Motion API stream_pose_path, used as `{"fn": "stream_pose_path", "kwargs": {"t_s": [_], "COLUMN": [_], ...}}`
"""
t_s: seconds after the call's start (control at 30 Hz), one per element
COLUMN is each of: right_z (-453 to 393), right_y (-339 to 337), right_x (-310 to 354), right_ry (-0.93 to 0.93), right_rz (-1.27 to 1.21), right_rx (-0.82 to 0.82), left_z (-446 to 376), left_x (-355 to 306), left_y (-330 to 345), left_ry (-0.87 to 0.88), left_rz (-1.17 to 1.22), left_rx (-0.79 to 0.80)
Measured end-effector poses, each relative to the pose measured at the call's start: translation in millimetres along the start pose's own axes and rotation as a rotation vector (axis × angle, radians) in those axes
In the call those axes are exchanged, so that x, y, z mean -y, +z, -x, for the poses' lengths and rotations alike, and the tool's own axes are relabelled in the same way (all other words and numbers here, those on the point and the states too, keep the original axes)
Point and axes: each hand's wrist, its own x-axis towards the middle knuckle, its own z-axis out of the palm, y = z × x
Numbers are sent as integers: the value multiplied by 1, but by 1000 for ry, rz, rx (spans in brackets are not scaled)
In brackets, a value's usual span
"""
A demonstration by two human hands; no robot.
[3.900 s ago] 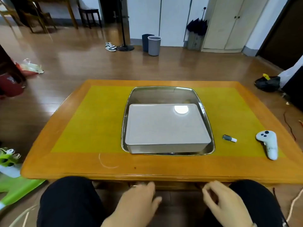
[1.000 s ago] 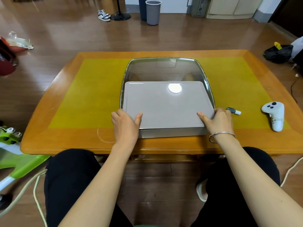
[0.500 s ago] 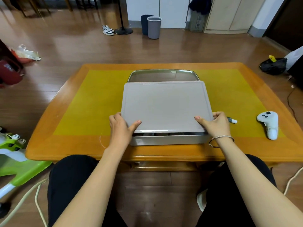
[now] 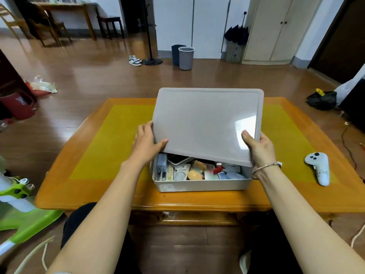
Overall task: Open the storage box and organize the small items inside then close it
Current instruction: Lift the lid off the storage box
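No writing is legible anywhere. The left hand point(image 4: 147, 140) and right hand point(image 4: 258, 146) each grip a side edge of the smooth grey rectangular lid point(image 4: 207, 125), tilted up above the storage box point(image 4: 201, 184). The box sits at the wooden surface's point(image 4: 83, 190) near edge, crammed with small items point(image 4: 194, 171); a white controller point(image 4: 319, 167) lies well right.

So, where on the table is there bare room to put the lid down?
The yellow mat left of the storage box is bare. On the right, the patch between box and white controller is narrower. The box's inside is crowded. Both hands grip the lid.
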Motion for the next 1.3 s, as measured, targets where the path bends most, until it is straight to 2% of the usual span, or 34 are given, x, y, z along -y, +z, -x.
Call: {"fn": "stream_pose_path", "kwargs": {"t_s": [0.1,0.23,0.33,0.43,0.53,0.6,0.7,0.77,0.83,0.9,1.0,1.07,1.17,1.3], "right_z": [1,0,0,2,5,8,9,13,18,18,13,9,3,3], "right_y": [11,30,40,43,45,48,48,48,52,54,61,72,91,115], "right_x": [15,37,44,41,36,34,27,22,13,1,-12,-18,-32,-53], "right_ry": [-145,-475,-665,-744,-1040,-1192,-1287,-1228,-949,-652,-259,-51,38,-50], "right_rz": [0,195,370,542,851,1031,1144,1169,1191,1165,912,709,614,777], "right_rx": [-29,-44,-15,107,192,239,281,384,477,433,305,352,353,286], "left_z": [-10,-21,-21,-17,-12,-8,-8,-8,-7,-4,-4,-6,-6,-7], "left_x": [-27,-67,-90,-106,-107,-100,-81,-67,-52,-36,-13,0,16,36], "left_y": [-9,-33,-57,-77,-87,-89,-84,-81,-77,-73,-75,-78,-81,-72], "left_ry": [59,139,194,127,53,-6,-144,-194,-199,-157,-85,-85,-102,-168], "left_rz": [-12,195,281,475,661,664,707,723,725,723,694,680,661,559], "left_rx": [-33,18,-7,20,128,189,235,262,236,186,163,159,174,103]}}
